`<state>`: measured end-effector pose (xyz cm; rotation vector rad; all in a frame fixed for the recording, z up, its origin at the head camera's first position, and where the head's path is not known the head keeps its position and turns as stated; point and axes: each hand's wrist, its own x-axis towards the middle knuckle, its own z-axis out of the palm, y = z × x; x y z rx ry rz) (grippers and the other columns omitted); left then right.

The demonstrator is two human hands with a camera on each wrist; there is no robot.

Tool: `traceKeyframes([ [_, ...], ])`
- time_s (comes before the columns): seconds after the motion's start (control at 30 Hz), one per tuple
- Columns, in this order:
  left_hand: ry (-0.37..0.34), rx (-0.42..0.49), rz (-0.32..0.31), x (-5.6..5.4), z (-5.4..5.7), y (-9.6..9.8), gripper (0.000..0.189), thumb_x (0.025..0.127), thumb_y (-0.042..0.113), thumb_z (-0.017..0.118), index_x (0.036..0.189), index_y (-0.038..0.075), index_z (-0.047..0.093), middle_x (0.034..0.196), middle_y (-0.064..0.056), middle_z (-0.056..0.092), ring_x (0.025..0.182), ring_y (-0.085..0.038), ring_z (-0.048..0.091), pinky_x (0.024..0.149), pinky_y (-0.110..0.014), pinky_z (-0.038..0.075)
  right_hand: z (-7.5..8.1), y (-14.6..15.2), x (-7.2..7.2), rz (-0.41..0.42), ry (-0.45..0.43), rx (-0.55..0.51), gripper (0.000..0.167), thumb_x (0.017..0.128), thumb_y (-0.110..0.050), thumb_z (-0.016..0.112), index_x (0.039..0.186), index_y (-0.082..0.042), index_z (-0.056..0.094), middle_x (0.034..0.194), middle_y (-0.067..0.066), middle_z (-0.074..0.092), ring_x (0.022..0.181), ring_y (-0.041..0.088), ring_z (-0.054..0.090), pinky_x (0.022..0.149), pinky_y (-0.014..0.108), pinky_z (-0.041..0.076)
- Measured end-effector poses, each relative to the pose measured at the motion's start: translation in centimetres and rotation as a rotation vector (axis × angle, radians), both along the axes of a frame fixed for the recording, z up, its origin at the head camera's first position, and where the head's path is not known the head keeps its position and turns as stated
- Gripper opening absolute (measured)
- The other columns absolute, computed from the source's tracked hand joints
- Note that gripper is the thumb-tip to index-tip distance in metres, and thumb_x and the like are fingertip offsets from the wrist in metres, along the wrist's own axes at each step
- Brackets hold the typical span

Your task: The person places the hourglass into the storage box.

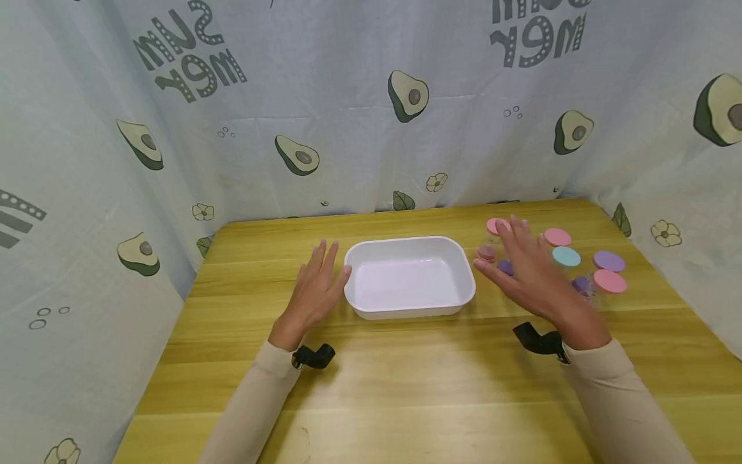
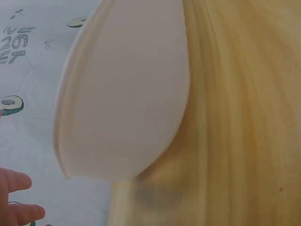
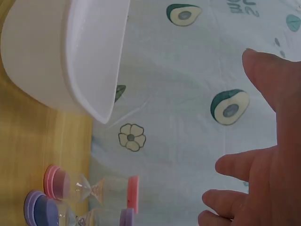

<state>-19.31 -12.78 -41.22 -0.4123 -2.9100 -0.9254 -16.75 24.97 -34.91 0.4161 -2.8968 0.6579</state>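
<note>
A white rectangular tray (image 1: 410, 280) with rounded corners lies on the wooden table. My left hand (image 1: 313, 293) is beside its left end, fingers straight, holding nothing; whether it touches the rim I cannot tell. A few of its fingertips (image 2: 21, 181) show in the left wrist view. My right hand (image 1: 536, 277) is held past the tray's right end, fingers extended and thumb apart, with nothing in it. From the head it partly covers several small sand timers. The right wrist view shows a pink-capped sand timer (image 3: 133, 195) and a purple-capped sand timer (image 3: 42, 211), both apart from the hand.
More sand timers stand at the right of the table, with a teal cap (image 1: 566, 258), a purple cap (image 1: 608, 261) and a pink cap (image 1: 610, 281). A pale curtain (image 1: 348, 96) printed with avocados hangs behind the table (image 1: 394, 386) and along its sides.
</note>
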Motion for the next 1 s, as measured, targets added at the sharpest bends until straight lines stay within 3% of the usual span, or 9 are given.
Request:
traceKeyframes([
  [0.13, -0.017, 0.174, -0.021, -0.4, -1.5, 0.1, 0.068, 0.100, 0.058, 0.026, 0.156, 0.022, 0.013, 0.162, -0.002, 0.006, 0.148, -0.024, 0.008, 0.115, -0.058, 0.015, 0.0, 0.8, 0.5, -0.011, -0.009, -0.026, 0.087, 0.095, -0.049, 0.052, 0.155, -0.006, 0.006, 0.160, 0.021, -0.001, 0.145, 0.041, -0.004, 0.111, 0.065, -0.005],
  [0.27, -0.013, 0.308, -0.041, -0.6, -2.9, 0.4, 0.064, 0.102, 0.053, 0.027, 0.156, 0.022, 0.014, 0.162, -0.001, 0.010, 0.147, -0.022, 0.011, 0.117, -0.053, 0.016, -0.2, 1.8, 1.4, -0.027, -0.020, -0.078, 0.086, 0.096, -0.045, 0.054, 0.155, -0.007, 0.005, 0.161, 0.016, -0.002, 0.146, 0.038, -0.005, 0.113, 0.063, -0.005],
  [0.4, 0.007, 0.397, -0.056, -0.8, -3.7, 1.0, 0.062, 0.104, 0.045, 0.030, 0.156, 0.013, 0.017, 0.160, -0.006, 0.016, 0.146, -0.024, 0.014, 0.117, -0.052, 0.016, -0.3, 2.8, 2.4, -0.041, 0.003, -0.122, 0.085, 0.096, -0.040, 0.056, 0.155, -0.005, 0.005, 0.161, 0.017, 0.000, 0.146, 0.038, -0.004, 0.114, 0.059, -0.005],
  [0.6, -0.025, 0.513, -0.053, -1.3, -4.5, 1.8, 0.057, 0.105, 0.037, 0.035, 0.156, 0.019, 0.015, 0.160, -0.004, 0.017, 0.145, -0.020, 0.019, 0.117, -0.045, 0.021, 0.0, 4.3, 3.4, -0.044, 0.077, -0.165, 0.078, 0.097, -0.030, 0.058, 0.154, -0.001, 0.013, 0.159, 0.021, 0.007, 0.146, 0.037, 0.000, 0.116, 0.058, 0.000],
  [0.7, -0.057, 0.591, -0.069, -0.8, -3.9, 2.2, 0.057, 0.105, 0.029, 0.037, 0.155, 0.016, 0.013, 0.160, -0.007, 0.014, 0.145, -0.021, 0.019, 0.116, -0.042, 0.024, 0.3, 5.1, 3.9, -0.068, 0.068, -0.197, 0.079, 0.095, -0.028, 0.062, 0.155, -0.006, 0.015, 0.160, 0.019, 0.008, 0.145, 0.039, 0.006, 0.111, 0.066, 0.011],
  [0.83, -0.083, 0.680, -0.094, 0.3, -2.4, 2.6, 0.058, 0.104, 0.017, 0.039, 0.155, 0.006, 0.012, 0.160, -0.013, 0.012, 0.145, -0.023, 0.017, 0.116, -0.038, 0.023, 0.2, 6.2, 4.4, -0.117, 0.053, -0.221, 0.084, 0.092, -0.028, 0.066, 0.156, -0.012, 0.013, 0.159, 0.017, 0.013, 0.143, 0.043, 0.015, 0.106, 0.069, 0.018],
  [0.87, -0.082, 0.696, -0.106, 0.5, -2.1, 2.6, 0.058, 0.104, 0.015, 0.039, 0.154, 0.004, 0.012, 0.160, -0.015, 0.012, 0.145, -0.023, 0.016, 0.116, -0.038, 0.021, 0.2, 6.4, 4.5, -0.131, 0.063, -0.217, 0.085, 0.091, -0.028, 0.067, 0.156, -0.012, 0.014, 0.158, 0.019, 0.016, 0.138, 0.045, 0.025, 0.106, 0.062, 0.028],
  [0.93, -0.077, 0.725, -0.128, 0.6, -2.1, 2.7, 0.057, 0.104, 0.012, 0.039, 0.154, 0.001, 0.012, 0.160, -0.016, 0.011, 0.146, -0.023, 0.014, 0.117, -0.038, 0.019, 0.1, 7.0, 4.8, -0.174, 0.066, -0.199, 0.086, 0.090, -0.030, 0.069, 0.156, -0.014, 0.015, 0.153, 0.025, 0.028, 0.117, 0.046, 0.049, 0.090, 0.049, 0.048],
  [1.0, -0.074, 0.742, -0.157, 0.7, -2.2, 2.8, 0.057, 0.103, 0.010, 0.039, 0.153, -0.001, 0.012, 0.160, -0.017, 0.010, 0.146, -0.024, 0.012, 0.118, -0.038, 0.017, 0.1, 7.5, 5.3, -0.215, 0.061, -0.194, 0.087, 0.089, -0.031, 0.070, 0.156, -0.017, 0.016, 0.149, 0.027, 0.033, 0.109, 0.048, 0.052, 0.077, 0.049, 0.047],
])
